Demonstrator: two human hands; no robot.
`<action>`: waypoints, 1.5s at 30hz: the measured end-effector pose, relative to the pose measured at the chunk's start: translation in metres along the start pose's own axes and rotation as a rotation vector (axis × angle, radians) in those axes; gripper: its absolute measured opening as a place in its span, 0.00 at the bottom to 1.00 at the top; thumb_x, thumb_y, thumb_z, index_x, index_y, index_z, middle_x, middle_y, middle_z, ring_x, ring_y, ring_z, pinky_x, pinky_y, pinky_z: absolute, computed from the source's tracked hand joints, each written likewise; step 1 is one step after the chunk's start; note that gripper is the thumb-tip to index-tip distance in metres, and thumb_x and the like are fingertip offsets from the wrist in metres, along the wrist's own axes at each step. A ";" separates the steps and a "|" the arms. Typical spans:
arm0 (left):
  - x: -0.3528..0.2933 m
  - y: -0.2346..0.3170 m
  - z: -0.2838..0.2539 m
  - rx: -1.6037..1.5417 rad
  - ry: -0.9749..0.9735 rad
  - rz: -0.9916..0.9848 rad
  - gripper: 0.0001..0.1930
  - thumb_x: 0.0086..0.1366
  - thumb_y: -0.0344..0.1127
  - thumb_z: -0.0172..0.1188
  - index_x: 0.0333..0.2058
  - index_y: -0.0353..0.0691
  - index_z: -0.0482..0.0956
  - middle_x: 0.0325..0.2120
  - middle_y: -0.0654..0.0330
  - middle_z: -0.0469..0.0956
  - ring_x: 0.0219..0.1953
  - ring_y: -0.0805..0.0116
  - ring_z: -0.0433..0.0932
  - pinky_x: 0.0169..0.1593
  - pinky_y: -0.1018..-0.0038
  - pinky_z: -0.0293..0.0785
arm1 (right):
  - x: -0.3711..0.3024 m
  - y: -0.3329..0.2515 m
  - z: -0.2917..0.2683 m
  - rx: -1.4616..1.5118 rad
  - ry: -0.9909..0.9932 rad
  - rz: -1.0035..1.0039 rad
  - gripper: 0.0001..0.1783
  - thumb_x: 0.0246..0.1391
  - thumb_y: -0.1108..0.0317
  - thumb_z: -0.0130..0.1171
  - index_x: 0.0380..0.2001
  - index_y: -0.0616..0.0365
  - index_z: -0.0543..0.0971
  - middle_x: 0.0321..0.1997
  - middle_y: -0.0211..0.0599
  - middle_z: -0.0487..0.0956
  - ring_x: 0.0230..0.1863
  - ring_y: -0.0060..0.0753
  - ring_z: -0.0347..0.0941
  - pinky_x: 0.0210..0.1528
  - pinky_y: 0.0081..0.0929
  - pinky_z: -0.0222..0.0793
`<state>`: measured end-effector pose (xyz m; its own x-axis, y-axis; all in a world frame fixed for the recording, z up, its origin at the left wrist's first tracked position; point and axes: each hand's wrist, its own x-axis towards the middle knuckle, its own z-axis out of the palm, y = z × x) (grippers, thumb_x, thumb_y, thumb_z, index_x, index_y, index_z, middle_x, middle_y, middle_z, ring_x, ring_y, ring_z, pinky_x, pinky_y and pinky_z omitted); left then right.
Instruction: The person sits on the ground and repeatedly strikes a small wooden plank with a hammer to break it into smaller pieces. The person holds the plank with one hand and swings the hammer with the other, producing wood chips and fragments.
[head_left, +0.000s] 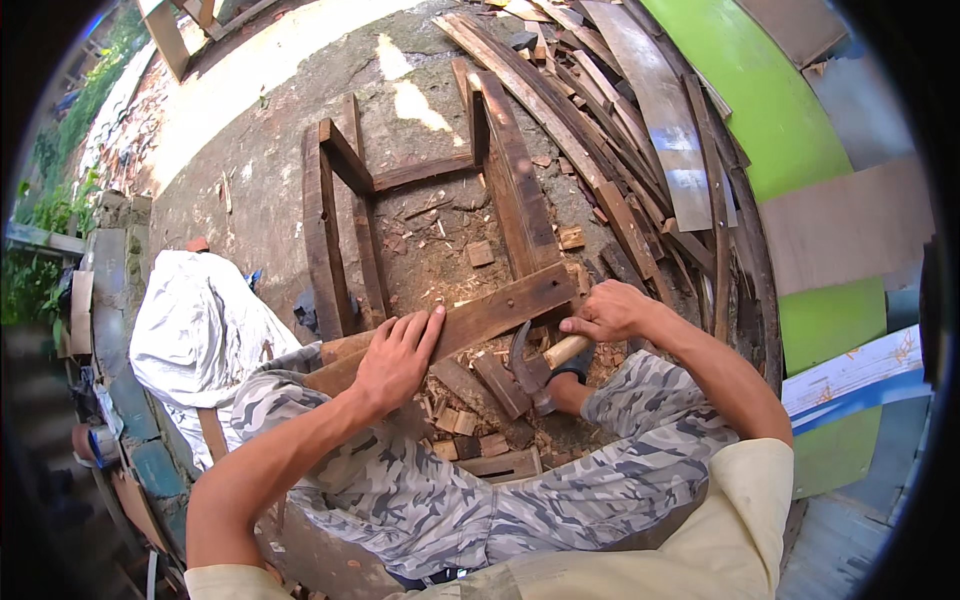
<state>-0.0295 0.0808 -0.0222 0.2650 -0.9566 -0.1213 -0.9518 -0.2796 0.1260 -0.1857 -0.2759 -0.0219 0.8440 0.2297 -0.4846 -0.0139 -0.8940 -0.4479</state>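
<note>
Two bare hands are at work in front of me, low over a rough floor (235, 130) scattered with chips. The left hand (395, 352) lies over a dark wooden plank (500, 310), fingers spread across its upper face; I cannot tell whether that grip closes under the edge, since the thumb is hidden. The right hand (612, 310) is closed on the pale wooden handle of a claw hammer (567, 350), just beside the plank's far right end. The hammer's metal head points down toward the person's lap, near one foot (572, 397) in a dark strap.

The plank slants across in front of the seated person, its near left end by a knee in grey camouflage trousers (420, 500). Past it stands a wooden frame (425, 173), its uprights joined by a crosspiece. Small wood offcuts (457, 420) lie between the person's legs. On the left a white cloth (195, 325) sits bunched up; on the right I see a long heap of old boards (560, 105), with bright green panels (745, 110) beyond it.
</note>
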 end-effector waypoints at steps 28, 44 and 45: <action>0.009 -0.003 0.005 -0.088 0.180 -0.026 0.42 0.58 0.30 0.61 0.71 0.37 0.56 0.53 0.51 0.72 0.57 0.54 0.72 0.58 0.61 0.68 | -0.109 -0.192 0.129 0.200 0.802 0.336 0.18 0.51 0.60 0.71 0.39 0.60 0.78 0.31 0.47 0.81 0.31 0.52 0.81 0.33 0.42 0.76; 0.009 -0.002 0.011 -0.085 0.194 -0.051 0.39 0.60 0.30 0.58 0.71 0.38 0.58 0.55 0.50 0.72 0.58 0.54 0.73 0.58 0.59 0.68 | -0.053 -0.216 0.125 0.211 0.955 0.244 0.22 0.58 0.49 0.68 0.40 0.58 0.81 0.27 0.44 0.82 0.26 0.50 0.82 0.29 0.39 0.76; 0.008 -0.002 0.012 -0.088 0.208 -0.046 0.39 0.60 0.29 0.58 0.71 0.38 0.58 0.55 0.50 0.73 0.57 0.54 0.73 0.57 0.59 0.68 | -0.053 -0.217 0.124 0.169 0.949 0.178 0.22 0.57 0.49 0.69 0.39 0.58 0.80 0.26 0.43 0.82 0.26 0.49 0.81 0.28 0.39 0.75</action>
<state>-0.0275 0.0741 -0.0348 0.3429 -0.9363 0.0760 -0.9232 -0.3209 0.2117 -0.2935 -0.0460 0.0079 0.9017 -0.3738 0.2174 -0.1964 -0.8020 -0.5641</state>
